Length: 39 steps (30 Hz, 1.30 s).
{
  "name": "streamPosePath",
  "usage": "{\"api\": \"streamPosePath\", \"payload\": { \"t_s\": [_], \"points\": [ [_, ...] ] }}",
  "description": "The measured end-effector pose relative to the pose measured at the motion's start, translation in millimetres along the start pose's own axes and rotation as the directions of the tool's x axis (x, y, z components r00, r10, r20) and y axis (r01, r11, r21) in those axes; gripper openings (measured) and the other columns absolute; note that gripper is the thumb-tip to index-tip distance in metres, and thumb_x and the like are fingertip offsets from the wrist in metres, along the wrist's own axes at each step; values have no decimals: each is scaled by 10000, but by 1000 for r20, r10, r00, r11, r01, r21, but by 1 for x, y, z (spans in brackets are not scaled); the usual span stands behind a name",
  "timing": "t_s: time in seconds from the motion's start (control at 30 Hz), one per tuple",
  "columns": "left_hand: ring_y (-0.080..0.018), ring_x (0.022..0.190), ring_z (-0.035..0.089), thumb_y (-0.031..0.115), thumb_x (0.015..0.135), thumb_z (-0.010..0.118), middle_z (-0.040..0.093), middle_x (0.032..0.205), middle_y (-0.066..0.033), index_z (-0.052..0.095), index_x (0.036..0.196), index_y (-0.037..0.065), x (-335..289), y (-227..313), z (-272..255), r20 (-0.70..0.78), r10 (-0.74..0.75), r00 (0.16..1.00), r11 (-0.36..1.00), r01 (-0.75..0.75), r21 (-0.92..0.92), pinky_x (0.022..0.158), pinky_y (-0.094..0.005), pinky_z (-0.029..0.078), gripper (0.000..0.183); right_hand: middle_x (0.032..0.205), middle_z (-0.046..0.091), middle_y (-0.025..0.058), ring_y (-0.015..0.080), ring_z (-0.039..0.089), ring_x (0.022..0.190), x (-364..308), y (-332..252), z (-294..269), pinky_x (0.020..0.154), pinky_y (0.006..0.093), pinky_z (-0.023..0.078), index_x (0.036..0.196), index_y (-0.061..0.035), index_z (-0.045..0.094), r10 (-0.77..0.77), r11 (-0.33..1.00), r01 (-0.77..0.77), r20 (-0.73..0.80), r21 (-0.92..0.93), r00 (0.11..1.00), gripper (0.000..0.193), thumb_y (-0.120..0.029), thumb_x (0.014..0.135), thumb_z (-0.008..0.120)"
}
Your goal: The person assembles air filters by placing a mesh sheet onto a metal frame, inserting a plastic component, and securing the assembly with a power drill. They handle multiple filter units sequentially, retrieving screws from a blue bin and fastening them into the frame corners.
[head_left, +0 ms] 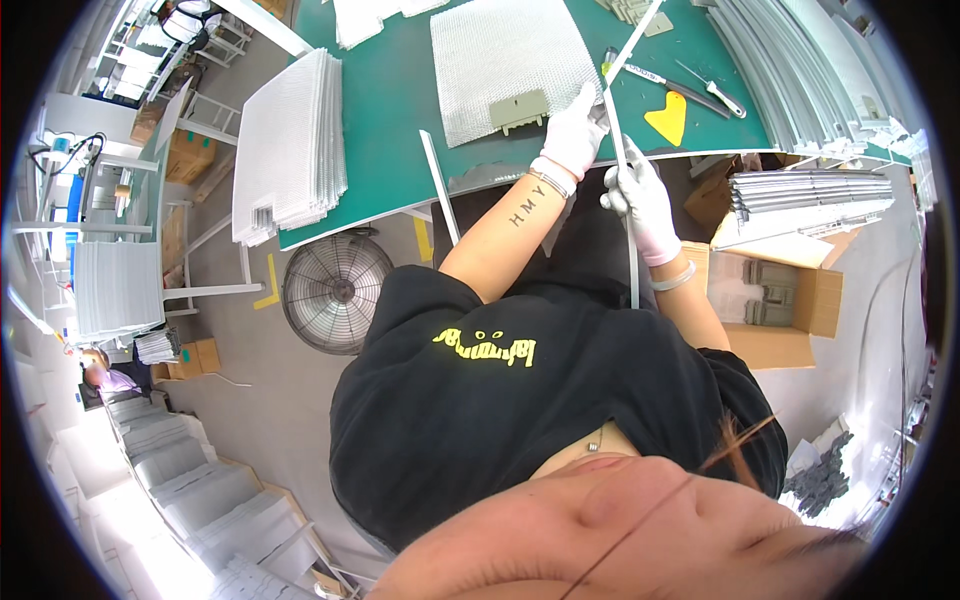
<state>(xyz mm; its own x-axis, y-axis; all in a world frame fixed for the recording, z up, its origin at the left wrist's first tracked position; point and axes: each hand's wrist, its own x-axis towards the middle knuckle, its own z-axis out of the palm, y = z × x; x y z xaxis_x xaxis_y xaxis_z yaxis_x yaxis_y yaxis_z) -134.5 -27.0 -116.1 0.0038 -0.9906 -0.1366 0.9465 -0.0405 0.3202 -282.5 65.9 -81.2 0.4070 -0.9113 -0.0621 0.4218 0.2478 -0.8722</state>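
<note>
Both hands wear white gloves. My left hand reaches over the near edge of the green table and closes on the top end of a long thin metal strip. My right hand grips the same strip lower down, holding it roughly upright in front of my body. A second strip slants away across the table from the spot by my left hand. Just left of that hand lies a silver mesh panel with a grey plastic latch on its near edge.
A yellow scraper and a screwdriver lie on the table to the right. A stack of mesh panels sits at the left, with a loose strip at the table edge. A floor fan, a cardboard box and bundled metal strips are below.
</note>
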Motion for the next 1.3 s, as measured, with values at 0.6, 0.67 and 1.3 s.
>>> {"api": "streamPosePath", "payload": {
  "t_s": [0.6,0.67,1.3],
  "points": [
    [-249,1050,652,78,1022,521,657,1135,-195,568,1187,-105,-15,19,-11,359,148,921,705,-353,615,901,-365,551,251,919,574,61,58,477,660,3,0,6,670,211,478,1557,13,259,-55,968,53,1,-246,998,620,-182,1037,536],
    [-263,1063,621,145,1026,541,628,1155,-191,550,1213,-75,-17,20,-3,317,125,940,802,-284,526,933,-403,521,288,919,578,63,59,486,673,2,0,10,665,208,474,1557,8,265,-51,956,36,-44,-290,998,607,-172,1040,526],
    [-298,1308,504,285,1060,471,546,1372,-150,477,1375,12,-115,11,27,-59,-221,973,970,226,88,1100,-446,412,416,847,586,-7,50,484,582,134,-36,8,572,226,469,1152,-20,582,159,861,-104,70,-498,985,335,-236,928,705]
  ]
}}
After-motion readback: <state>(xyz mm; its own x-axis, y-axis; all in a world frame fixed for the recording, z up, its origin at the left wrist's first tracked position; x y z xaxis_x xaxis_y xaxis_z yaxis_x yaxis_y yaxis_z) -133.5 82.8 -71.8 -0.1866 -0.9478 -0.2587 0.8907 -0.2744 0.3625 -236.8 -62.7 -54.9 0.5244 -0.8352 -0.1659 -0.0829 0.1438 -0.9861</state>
